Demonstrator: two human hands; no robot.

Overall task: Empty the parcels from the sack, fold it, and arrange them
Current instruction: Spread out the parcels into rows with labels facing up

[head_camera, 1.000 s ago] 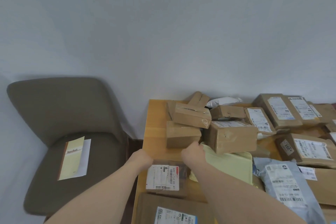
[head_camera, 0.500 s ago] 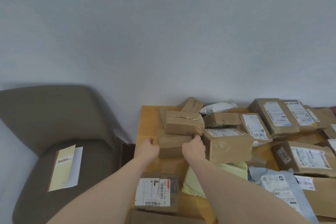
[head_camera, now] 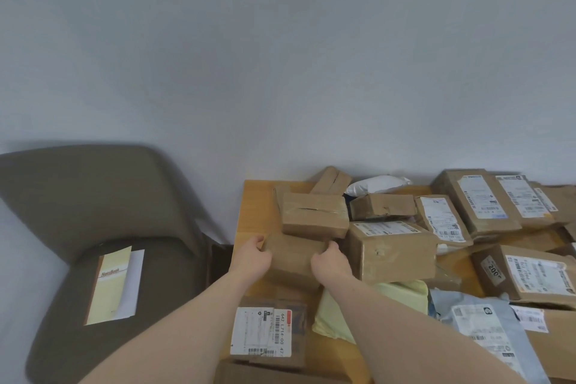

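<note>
A small plain cardboard box point(head_camera: 293, 254) lies near the left edge of the wooden table point(head_camera: 254, 209). My left hand point(head_camera: 251, 257) grips its left end and my right hand point(head_camera: 330, 263) grips its right end. A taped brown box point(head_camera: 314, 217) rests partly on top of it, at its far side. To the right stands a larger labelled box point(head_camera: 391, 251). The folded pale yellow sack point(head_camera: 402, 291) lies under my right forearm. A flat labelled parcel point(head_camera: 268, 330) sits close to me.
Several labelled cardboard parcels point(head_camera: 481, 203) and a grey mailer bag point(head_camera: 489, 330) cover the table's right side. A white bag point(head_camera: 377, 184) lies at the back by the wall. A brown chair point(head_camera: 78, 196) with a notebook point(head_camera: 109, 284) stands left of the table.
Both hands moved away from me, from the flat labelled parcel to the small plain box, and closed on its two ends. My view shifted, so the chair and table sit lower and further left.
</note>
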